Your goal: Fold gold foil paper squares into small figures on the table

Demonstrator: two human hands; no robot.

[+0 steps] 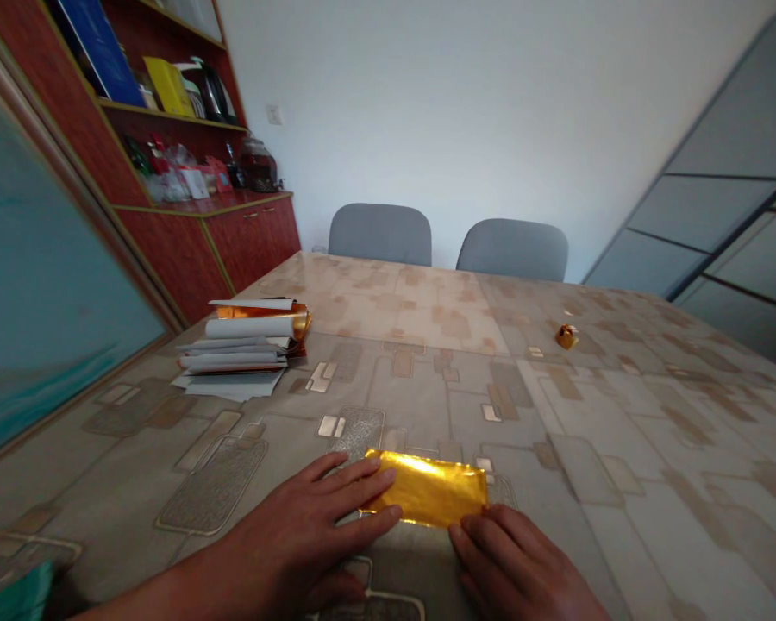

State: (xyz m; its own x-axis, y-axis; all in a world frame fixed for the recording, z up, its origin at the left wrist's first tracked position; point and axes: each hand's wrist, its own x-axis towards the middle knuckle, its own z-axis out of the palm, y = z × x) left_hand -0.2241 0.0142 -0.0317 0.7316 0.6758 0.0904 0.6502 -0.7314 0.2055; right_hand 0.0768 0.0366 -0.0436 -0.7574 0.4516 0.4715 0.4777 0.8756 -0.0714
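A shiny gold foil paper strip [430, 487] lies flat on the patterned tablecloth, close in front of me. My left hand [316, 526] rests over its left end, fingers stretched out and spread, fingertips on the foil. At the lower right corner, my right hand [514, 552] has its fingers drawn together on the paper's edge; the thumb is mostly hidden. On the left of the table sits a pile of folded papers [242, 354], white-grey outside with gold-orange foil showing. A small crumpled-looking gold foil piece [566, 336] stands at the right.
The table [401, 302] has a shiny patterned cover. Two grey chairs [380, 233] stand at its far side, against a white wall. A reddish wooden cabinet [252, 246] at the left carries bottles, bags and a glass jar [259, 164]. Grey panels [724, 164] lean in at the right.
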